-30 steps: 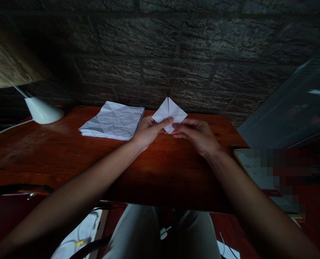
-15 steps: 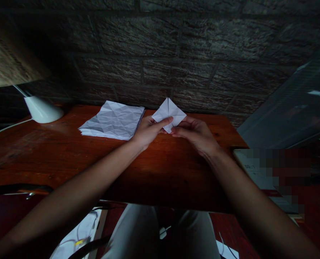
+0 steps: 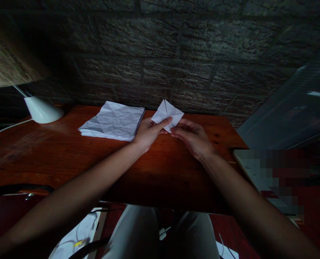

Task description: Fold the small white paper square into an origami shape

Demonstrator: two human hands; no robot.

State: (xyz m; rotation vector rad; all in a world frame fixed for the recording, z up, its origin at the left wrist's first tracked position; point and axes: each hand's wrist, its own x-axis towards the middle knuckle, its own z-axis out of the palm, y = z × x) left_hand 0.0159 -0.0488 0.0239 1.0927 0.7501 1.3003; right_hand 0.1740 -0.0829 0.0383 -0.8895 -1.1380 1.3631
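A small white folded paper square (image 3: 173,113), creased with lines that meet near its middle, is held between my two hands above the table, one corner pointing away from me. My left hand (image 3: 147,133) grips its left side, thumb lying across the front. On the lower right, my right hand (image 3: 193,135) pinches the edge near the bottom corner between thumb and fingers. The fingers behind the paper are partly hidden. Just left of my left hand lies a stack of creased white paper sheets (image 3: 114,118).
The wooden table (image 3: 154,172) runs up to a dark stone-block wall (image 3: 160,54). A lamp with a white base (image 3: 42,109) stands at the left. Beyond the right edge are a grey panel (image 3: 289,97) and a partly pixelated pale object (image 3: 253,169).
The folded paper has shifted slightly left and tilted a little. My right hand has moved slightly left with it, while my left hand keeps its hold.
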